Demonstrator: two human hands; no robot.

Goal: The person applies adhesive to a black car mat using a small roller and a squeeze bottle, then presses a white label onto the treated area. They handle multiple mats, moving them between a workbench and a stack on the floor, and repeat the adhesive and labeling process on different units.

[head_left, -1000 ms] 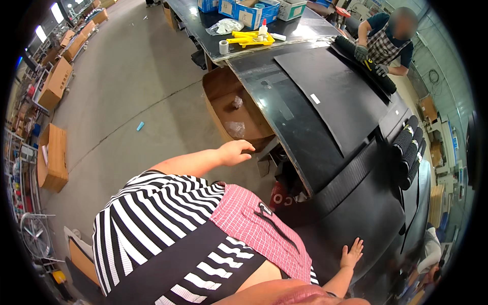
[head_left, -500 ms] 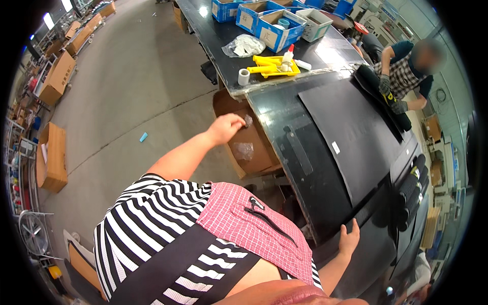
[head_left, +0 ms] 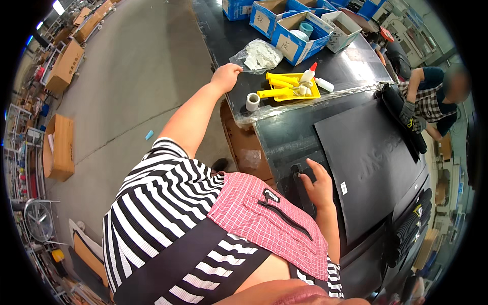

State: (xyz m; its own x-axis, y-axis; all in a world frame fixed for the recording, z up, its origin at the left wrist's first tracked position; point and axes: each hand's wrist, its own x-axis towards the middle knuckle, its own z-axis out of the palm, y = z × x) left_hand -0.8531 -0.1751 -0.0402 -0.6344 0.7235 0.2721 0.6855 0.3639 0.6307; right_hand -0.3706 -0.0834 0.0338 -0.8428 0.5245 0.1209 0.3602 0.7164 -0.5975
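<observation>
Black sheet covers the counter under our right hand [head_left: 319, 187], which lies flat and open, fingers spread, near the counter's near left edge; a second ago it was lower, just at the near corner, so it has slid up onto the sheet and now presses it down. Our left hand [head_left: 225, 76] has travelled further: from hovering over the cardboard box beside the counter it has reached up to the far left edge, and now sits loosely curled, holding nothing we can make out, just beside the clear plastic bag [head_left: 257, 55] of white pieces. A roll of tape [head_left: 252, 101] stands near it at the edge, and beyond that the yellow tray [head_left: 290, 87] with a white glue bottle [head_left: 307, 77]. We judge the left hand is going for the bag or the tape while the right steadies the black panel [head_left: 376, 162]. Across the counter another person's gloved hand [head_left: 406, 109] works on dark material at the far right edge. Blue boxes [head_left: 290, 35] stand further back.
</observation>
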